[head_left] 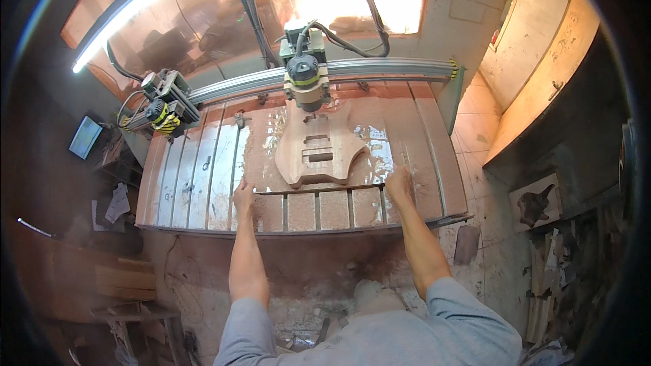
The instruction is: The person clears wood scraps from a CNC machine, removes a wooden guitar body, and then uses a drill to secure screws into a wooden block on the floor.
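Board [262, 175] gripped at its near corners by your left hand [244, 198] and right hand [399, 183], fingers curled onto the edge, guitar-shaped wooden body [291, 152] lying on it between and beyond your fingertips, router spindle [308, 95] farther past them.

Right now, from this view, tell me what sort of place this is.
Probably a woodworking shop: a motor-driven spindle rides on a gantry rail above a slotted bed, and a guitar-shaped wooden body lies there.
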{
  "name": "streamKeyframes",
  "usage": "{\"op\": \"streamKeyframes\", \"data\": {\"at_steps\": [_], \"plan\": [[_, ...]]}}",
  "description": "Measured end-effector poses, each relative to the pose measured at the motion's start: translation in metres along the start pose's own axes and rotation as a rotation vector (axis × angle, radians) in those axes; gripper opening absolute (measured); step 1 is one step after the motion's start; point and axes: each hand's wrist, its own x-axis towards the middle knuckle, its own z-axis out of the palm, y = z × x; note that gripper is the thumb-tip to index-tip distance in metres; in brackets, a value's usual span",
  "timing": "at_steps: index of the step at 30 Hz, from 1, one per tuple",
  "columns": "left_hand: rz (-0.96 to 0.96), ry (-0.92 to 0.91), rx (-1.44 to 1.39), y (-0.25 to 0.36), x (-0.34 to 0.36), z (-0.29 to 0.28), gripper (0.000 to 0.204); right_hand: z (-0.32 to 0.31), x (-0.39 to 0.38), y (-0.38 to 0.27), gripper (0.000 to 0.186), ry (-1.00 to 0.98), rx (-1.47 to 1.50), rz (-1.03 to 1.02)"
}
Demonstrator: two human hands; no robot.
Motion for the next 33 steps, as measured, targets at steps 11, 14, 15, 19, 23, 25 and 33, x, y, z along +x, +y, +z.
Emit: {"op": "streamKeyframes", "data": {"at_steps": [11,14,15,19,23,25,33], "plan": [[0.223,0.308,0.245,0.019,-0.064,0.038,0.057,-0.025,0.122,-0.038,0.040,-0.021,0.021,-0.217],[0.179,0.270,0.268,0.021,-0.063,0.042,0.056,0.031,0.206,-0.048,0.042,0.171,0.045,-0.371],[0.189,0.278,0.277,0.020,-0.063,0.041,0.056,0.040,0.230,-0.063,0.045,0.198,0.037,-0.415],[0.192,0.269,0.276,0.028,-0.064,0.037,0.055,0.070,0.318,-0.096,0.061,-0.345,-0.414,-0.229],[0.254,0.300,0.324,0.025,-0.058,0.032,0.055,0.104,0.353,-0.055,0.065,-0.158,-0.261,-0.390],[0.227,0.285,0.308,0.030,-0.056,0.034,0.054,0.111,0.374,-0.019,0.061,-0.017,-0.131,-0.544],[0.145,0.261,0.334,0.023,-0.060,0.031,0.057,0.116,0.394,-0.013,0.062,-0.058,-0.266,-0.618]]}}
